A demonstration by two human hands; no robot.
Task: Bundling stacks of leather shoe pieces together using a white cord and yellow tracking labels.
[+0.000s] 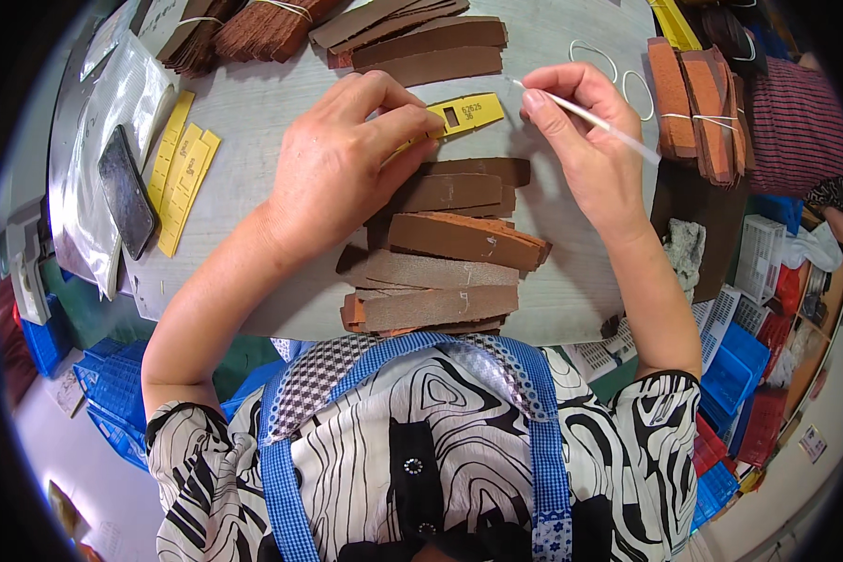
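Note:
My left hand (351,150) presses a yellow template strip (476,112) with a small cut-out window onto the table, its fingers closed over the strip's left end. What lies beneath the template is hidden. In my right hand (590,140) is a thin white marking pen (618,133), its tip near the template's right end but apart from it. Toward me lie stacked brown leather strips (468,239), some with pale marks drawn on them. Beyond the template lie more brown strips (431,51).
Two yellow templates (185,178) and a black phone (127,192) lie at left beside a clear plastic bag (103,122). Tied bundles of brown strips (707,117) sit at right and far left. Blue crates (735,365) stand at lower right. Another person's striped sleeve (806,131) shows at far right.

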